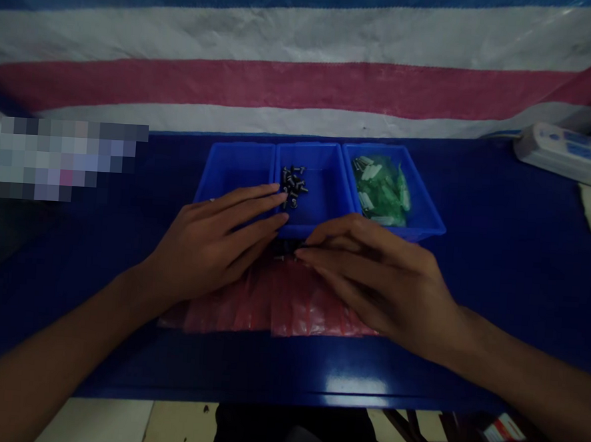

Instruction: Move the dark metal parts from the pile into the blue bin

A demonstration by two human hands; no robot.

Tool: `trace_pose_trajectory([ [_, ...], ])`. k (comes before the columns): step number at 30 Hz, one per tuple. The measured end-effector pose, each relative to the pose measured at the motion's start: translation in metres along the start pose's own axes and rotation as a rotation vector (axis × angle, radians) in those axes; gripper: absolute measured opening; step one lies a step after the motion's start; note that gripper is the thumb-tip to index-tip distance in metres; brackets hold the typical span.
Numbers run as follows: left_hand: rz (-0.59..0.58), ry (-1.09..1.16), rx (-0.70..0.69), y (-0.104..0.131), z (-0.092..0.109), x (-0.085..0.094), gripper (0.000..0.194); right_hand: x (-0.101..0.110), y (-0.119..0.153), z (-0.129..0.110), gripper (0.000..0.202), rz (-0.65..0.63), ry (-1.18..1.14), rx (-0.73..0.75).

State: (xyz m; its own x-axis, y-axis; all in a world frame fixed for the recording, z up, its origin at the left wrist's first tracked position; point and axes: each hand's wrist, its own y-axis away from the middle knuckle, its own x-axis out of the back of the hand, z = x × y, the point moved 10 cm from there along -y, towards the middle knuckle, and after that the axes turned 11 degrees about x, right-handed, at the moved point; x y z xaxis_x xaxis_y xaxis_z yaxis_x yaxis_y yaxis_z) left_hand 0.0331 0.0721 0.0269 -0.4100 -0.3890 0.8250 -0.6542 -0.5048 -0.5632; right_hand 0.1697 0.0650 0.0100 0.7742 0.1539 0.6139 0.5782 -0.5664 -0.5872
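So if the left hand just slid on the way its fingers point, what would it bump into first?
Probably the middle blue tray: the left hand lies flat, its fingers aimed up and to the right at the tray's near corner, close to the small dark screws inside. Depth is hard to judge here.

Both my hands over the pink bags, in front of three blue bins.

I see my left hand (214, 246) lying flat, palm down, on the left part of a fanned stack of pink plastic bags (290, 307), its fingertips reaching the front edge of the middle bin (322, 182). My right hand (377, 273) rests on the right part of the stack, fingers pointing left and pinched near a small dark item I cannot make out. The middle bin holds a cluster of dark screws (292, 181); the left bin (236, 171) shows nothing I can identify; the right bin (426, 209) holds green plastic pieces (385, 190). All sit on a blue table (498, 260). A white power strip (567, 154) lies far right, before a striped tarp (284, 80).
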Motion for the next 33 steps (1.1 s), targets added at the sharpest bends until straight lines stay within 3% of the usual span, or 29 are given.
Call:
trace_pose_trajectory([
  [4, -0.006, -0.014, -0.003, 0.000, 0.000, 0.000, 0.028, 0.016, -0.007, -0.012, 0.021, 0.115, 0.011, 0.115],
  [8, -0.006, -0.011, 0.002, 0.001, -0.001, 0.000, 0.031, 0.019, -0.012, -0.012, 0.028, 0.128, -0.086, 0.076],
  [10, 0.005, -0.003, -0.003, 0.001, -0.001, 0.002, 0.031, 0.016, -0.012, -0.004, 0.026, 0.113, -0.186, -0.026],
  [13, 0.006, -0.008, -0.010, 0.002, -0.001, 0.002, 0.029, 0.004, -0.005, 0.018, 0.013, 0.082, -0.407, -0.296],
  [16, -0.005, -0.017, -0.009, 0.001, -0.001, 0.001, 0.029, -0.008, 0.003, 0.031, 0.031, 0.068, -0.627, -0.503],
  [20, 0.001, -0.026, -0.015, 0.000, 0.001, 0.001, 0.029, -0.017, 0.007, 0.037, 0.035, 0.068, -0.796, -0.621],
  [25, -0.005, -0.046, -0.012, 0.000, 0.001, 0.001, 0.027, -0.017, 0.007, 0.036, 0.033, 0.127, -0.884, -0.589],
  [29, 0.002, -0.047, -0.009, 0.000, 0.000, 0.002, 0.026, -0.011, 0.004, 0.032, 0.015, 0.143, -0.831, -0.508],
  [33, -0.001, -0.040, -0.012, 0.000, 0.000, 0.002, 0.027, 0.016, -0.005, 0.022, 0.048, 0.239, -0.604, -0.284],
])
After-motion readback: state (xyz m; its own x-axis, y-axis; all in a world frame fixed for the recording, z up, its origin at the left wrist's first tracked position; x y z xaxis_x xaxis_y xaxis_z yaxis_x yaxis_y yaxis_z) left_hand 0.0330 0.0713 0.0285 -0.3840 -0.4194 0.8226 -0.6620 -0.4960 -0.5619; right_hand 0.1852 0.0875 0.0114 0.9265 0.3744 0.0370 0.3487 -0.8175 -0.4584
